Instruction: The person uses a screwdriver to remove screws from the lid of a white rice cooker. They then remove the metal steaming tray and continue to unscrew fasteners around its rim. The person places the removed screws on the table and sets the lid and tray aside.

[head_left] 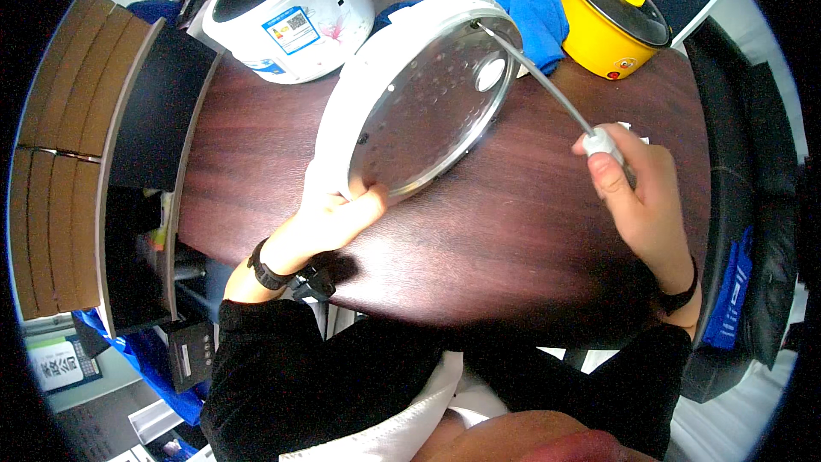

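Note:
My left hand (pixel 329 218) grips the lower edge of a round rice cooker lid (pixel 419 111), thumb over the rim. The lid is tilted up, with its white rim and shiny metal inner side showing. In my right hand (pixel 641 197) is a screwdriver (pixel 552 85) with a white handle and a long steel shaft. Its tip meets the lid near the upper rim, at a small dark spot. The white rice cooker body (pixel 342 34) stands lidless at the far left, with a flower print and a label on its side.
A yellow electric pot (pixel 590 38) with a dark lid stands at the far right of the brown wooden table (pixel 256 154). Beside it lies a blue cloth (pixel 530 17). Cardboard boxes (pixel 64 120) are stacked at left; a black chair (pixel 744 145) is at right.

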{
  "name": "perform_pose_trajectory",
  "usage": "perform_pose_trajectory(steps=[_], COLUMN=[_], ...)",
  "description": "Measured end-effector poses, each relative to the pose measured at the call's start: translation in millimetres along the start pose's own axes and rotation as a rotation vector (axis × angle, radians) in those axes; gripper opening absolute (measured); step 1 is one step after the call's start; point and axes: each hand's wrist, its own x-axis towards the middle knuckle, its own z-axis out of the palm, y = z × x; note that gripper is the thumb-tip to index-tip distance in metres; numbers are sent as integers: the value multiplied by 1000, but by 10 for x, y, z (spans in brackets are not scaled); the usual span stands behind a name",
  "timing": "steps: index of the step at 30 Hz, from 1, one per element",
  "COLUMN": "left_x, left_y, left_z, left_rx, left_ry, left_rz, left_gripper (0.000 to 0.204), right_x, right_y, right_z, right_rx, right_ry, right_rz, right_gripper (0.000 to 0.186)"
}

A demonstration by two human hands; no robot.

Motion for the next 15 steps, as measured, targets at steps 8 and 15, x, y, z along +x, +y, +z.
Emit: perform_pose_trajectory(steps=[8,15], left_x=[-63,-43], left_y=[33,-98], left_z=[-118,44], left_rx=[-23,54], left_ry=[-49,37], left_rz=[-112,69], left_gripper=[5,74], right_x=[-27,-79], right_y=[-15,-24], right_z=[-96,115], right_rx=[116,1035], right_ry=[-87,-542], right_rz=[32,342], right_gripper=[27,46])
